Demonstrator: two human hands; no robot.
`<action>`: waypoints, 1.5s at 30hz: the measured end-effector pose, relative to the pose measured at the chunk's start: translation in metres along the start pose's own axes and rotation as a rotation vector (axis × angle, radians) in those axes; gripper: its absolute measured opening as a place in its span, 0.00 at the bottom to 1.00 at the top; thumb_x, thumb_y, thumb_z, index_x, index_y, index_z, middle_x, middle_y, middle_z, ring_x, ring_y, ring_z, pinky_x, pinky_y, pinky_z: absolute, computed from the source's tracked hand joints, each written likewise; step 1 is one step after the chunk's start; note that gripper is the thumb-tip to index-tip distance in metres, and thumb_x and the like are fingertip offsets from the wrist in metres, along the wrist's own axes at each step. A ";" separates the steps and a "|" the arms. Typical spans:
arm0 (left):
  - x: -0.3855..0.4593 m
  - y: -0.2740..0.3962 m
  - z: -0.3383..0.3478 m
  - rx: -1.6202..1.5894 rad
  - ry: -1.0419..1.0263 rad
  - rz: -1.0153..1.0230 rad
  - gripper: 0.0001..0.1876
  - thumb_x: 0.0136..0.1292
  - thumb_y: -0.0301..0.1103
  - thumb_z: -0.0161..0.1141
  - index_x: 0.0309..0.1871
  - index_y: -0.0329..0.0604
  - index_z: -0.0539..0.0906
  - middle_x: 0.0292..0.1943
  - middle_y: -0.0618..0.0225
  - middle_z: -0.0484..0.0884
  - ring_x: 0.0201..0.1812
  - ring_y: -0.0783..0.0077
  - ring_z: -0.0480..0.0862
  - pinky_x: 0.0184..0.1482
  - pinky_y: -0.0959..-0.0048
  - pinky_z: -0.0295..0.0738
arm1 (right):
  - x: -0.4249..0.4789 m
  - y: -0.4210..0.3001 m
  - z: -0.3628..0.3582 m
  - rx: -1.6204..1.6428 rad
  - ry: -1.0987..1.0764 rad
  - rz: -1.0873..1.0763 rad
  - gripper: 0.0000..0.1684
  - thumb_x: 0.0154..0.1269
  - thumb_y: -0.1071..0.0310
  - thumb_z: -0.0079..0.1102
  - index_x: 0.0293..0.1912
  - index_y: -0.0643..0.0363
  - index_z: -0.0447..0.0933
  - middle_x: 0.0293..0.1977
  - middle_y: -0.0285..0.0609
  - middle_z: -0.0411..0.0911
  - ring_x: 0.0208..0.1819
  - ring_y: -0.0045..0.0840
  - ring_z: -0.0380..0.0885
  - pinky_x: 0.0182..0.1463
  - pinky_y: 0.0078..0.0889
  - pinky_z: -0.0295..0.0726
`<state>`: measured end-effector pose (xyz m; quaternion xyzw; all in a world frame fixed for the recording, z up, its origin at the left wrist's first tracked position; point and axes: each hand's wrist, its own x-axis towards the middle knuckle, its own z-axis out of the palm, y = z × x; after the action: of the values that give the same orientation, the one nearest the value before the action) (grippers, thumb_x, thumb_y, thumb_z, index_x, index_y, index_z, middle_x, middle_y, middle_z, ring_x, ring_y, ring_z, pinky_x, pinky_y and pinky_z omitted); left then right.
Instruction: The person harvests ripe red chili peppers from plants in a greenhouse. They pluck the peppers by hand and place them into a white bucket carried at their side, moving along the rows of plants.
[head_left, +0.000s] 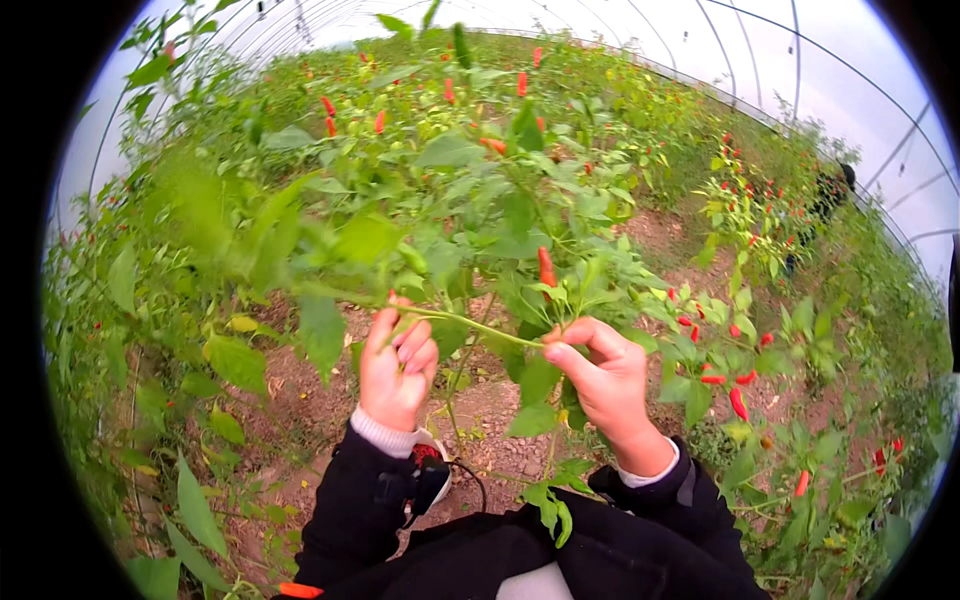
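Note:
A green chili pepper stem (480, 325) stretches between my two hands in front of my chest. My left hand (396, 367) has its thumb and index finger raised against the stem's left part, and its other fingers are curled. A small red tip shows at those fingertips; I cannot tell whether it is a whole pepper. At the other end, my right hand (606, 367) pinches the stem between thumb and forefinger. Just above the right hand, a red chili pepper (547, 268) points upward among leaves. Blurred leaves (330, 240) spread above the left hand.
Behind my left sleeve stands a white container (442, 491) with red peppers (426, 452) in it. A dark cable (480, 480) loops beside it. Pepper plants with red fruit (739, 405) crowd the right. A person in dark clothing (829, 191) is farther off, under the greenhouse's hoops (799, 60).

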<state>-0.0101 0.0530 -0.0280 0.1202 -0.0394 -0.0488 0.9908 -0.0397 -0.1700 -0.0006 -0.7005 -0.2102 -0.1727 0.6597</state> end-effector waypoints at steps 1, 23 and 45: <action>-0.006 -0.004 0.004 0.040 -0.018 -0.103 0.11 0.70 0.35 0.40 0.29 0.46 0.64 0.17 0.78 0.57 0.15 0.85 0.57 0.13 0.84 0.51 | 0.005 0.001 0.003 -0.036 0.049 -0.033 0.04 0.55 0.76 0.61 0.32 0.65 0.77 0.31 0.37 0.76 0.34 0.17 0.73 0.40 0.18 0.71; 0.011 -0.065 0.031 1.623 -0.110 0.681 0.11 0.65 0.27 0.50 0.48 0.37 0.77 0.20 0.77 0.70 0.20 0.88 0.64 0.22 0.83 0.60 | -0.031 0.100 -0.163 -0.273 0.563 0.188 0.24 0.57 0.78 0.53 0.54 0.64 0.63 0.50 0.42 0.68 0.50 0.23 0.69 0.53 0.26 0.68; 0.092 -0.004 0.077 1.560 -0.601 0.517 0.11 0.68 0.34 0.49 0.46 0.40 0.78 0.19 0.85 0.60 0.19 0.90 0.56 0.21 0.85 0.51 | -0.038 0.112 -0.050 -0.516 -0.506 -0.236 0.18 0.51 0.73 0.56 0.45 0.60 0.75 0.45 0.46 0.76 0.47 0.37 0.74 0.49 0.32 0.74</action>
<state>0.0737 0.0208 0.0520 0.7333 -0.3470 0.1886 0.5534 -0.0120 -0.2269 -0.1126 -0.8352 -0.3952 -0.1164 0.3644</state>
